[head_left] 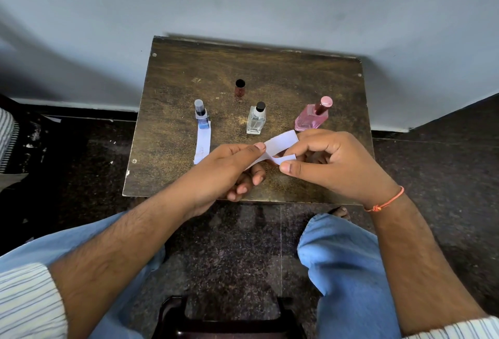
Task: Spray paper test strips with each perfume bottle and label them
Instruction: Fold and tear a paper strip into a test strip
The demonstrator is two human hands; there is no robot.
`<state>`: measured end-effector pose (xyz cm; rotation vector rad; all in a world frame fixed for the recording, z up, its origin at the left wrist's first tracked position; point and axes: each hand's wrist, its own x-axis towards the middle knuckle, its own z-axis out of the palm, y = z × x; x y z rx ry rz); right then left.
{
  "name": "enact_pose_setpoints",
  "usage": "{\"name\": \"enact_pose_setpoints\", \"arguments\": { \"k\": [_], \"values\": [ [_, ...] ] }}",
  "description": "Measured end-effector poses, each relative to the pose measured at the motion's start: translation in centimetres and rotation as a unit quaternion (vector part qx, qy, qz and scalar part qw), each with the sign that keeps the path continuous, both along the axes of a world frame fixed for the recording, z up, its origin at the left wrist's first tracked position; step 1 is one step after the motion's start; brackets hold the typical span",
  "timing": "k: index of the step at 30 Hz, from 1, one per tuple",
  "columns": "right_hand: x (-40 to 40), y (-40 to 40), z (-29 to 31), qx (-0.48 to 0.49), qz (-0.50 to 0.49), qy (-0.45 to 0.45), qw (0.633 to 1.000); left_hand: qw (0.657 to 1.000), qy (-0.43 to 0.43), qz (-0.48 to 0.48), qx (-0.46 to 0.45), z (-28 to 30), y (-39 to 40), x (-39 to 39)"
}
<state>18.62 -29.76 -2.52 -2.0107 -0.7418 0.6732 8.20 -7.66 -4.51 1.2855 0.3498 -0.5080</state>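
Note:
A white paper strip is held above the small brown table. My left hand pinches its left part between thumb and fingers, and my right hand pinches its curled right end. Behind my hands stand three perfume bottles: a blue one at the left, a clear one with a black cap in the middle, and a pink one leaning at the right. Another white strip lies flat in front of the blue bottle, its top end under the bottle.
A dark red cap stands alone at the back of the table. The table is pushed against a pale wall. My knees in blue jeans are below the table's front edge, over a dark speckled floor.

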Motion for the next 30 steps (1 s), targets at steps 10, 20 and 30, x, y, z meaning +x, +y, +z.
{"name": "enact_pose_setpoints", "arguments": {
  "k": [10, 20, 30],
  "values": [
    [-1.0, -0.7, 1.9, -0.097, 0.068, -0.127, 0.985, 0.991, 0.123, 0.021, -0.055, 0.0, -1.6, 0.8],
    [-2.0, -0.9, 3.1, -0.068, 0.157, 0.035, 0.985, 0.988, 0.142, -0.055, 0.009, 0.0, -2.9, 1.0],
    [-1.5, -2.6, 4.3, 0.018, 0.173, 0.218, 0.960, 0.993, 0.099, -0.044, 0.050, 0.0, -3.7, 1.2]
  ]
}}
